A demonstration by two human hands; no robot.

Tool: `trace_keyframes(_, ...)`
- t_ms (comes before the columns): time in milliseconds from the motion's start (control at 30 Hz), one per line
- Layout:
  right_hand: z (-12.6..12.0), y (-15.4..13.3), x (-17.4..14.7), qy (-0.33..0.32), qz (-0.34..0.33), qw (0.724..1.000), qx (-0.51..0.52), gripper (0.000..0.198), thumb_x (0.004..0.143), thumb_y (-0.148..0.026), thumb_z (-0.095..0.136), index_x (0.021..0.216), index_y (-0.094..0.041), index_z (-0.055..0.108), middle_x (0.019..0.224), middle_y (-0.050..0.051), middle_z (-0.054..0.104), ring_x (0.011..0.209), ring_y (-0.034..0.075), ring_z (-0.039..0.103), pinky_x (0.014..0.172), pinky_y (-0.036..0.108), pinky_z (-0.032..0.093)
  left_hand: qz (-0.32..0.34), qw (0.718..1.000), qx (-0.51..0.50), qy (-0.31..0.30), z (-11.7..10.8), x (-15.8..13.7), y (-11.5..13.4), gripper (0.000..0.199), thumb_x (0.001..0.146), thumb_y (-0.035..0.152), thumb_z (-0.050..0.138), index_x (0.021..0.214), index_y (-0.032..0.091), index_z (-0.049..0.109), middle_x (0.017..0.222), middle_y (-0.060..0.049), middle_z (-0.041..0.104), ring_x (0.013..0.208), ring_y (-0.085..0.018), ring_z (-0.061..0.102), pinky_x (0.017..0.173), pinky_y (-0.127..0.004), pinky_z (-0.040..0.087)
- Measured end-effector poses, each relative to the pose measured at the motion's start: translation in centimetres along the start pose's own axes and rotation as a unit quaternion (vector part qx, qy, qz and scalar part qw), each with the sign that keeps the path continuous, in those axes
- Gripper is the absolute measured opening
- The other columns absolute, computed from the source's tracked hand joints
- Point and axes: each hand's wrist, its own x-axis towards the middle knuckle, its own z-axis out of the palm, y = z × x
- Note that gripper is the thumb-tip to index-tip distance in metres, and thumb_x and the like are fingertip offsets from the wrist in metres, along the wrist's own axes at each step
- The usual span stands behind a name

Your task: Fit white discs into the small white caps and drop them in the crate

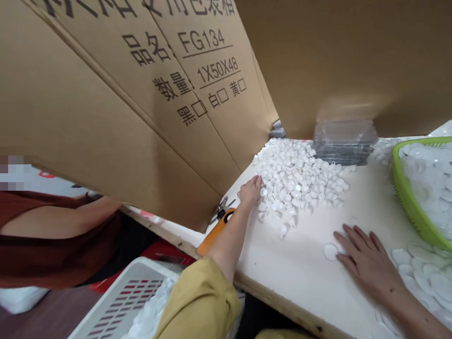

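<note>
My left hand (250,192) is at the left edge of a heap of small white plastic pieces (293,179), which look like little caps with tabs. Its fingers are bent together against the heap, and whatever they pinch is hidden. Lower right, my right hand (367,259) lies palm down on the white tabletop (303,273) with its fingers spread. A thin round white disc (330,252) lies flat by its thumb and forefinger. More white discs (431,278) are strewn to the right of this hand.
Tall cardboard panels (197,141) wall off the left and back. A clear plastic stack (346,141) stands behind the heap. A green basket (406,202) of white pieces sits right. An orange tool (215,233), a white crate (116,292) and another person's arm (77,216) are left.
</note>
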Motion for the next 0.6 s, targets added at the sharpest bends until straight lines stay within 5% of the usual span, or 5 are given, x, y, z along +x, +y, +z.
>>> trace_keyframes(400,-0.9,0.3,0.7,0.003,-0.016,0.999,0.050,0.040,0.096,-0.042,0.042,0.132,-0.030,0.054,0.142,0.009,0.046,0.132,0.032,0.037,0.107,0.058,0.026,0.170,0.985,-0.033,-0.024,4.0,-2.6,5.1,0.049,0.093,0.058,0.032,0.132,0.036,0.052,0.127,0.000,0.062,0.124,-0.027,0.048,0.104,-0.043,0.037)
trace_keyframes(600,-2.0,-0.2,0.9,-0.008,-0.084,0.992,0.091,0.030,0.093,-0.034,0.051,0.122,-0.031,0.061,0.127,0.008,0.056,0.123,0.029,0.043,0.107,0.057,0.027,0.137,0.985,-0.072,0.071,3.2,-4.1,5.1,0.043,0.095,0.044,0.038,0.132,0.030,0.053,0.143,0.001,0.048,0.137,-0.030,0.029,0.114,-0.051,0.021)
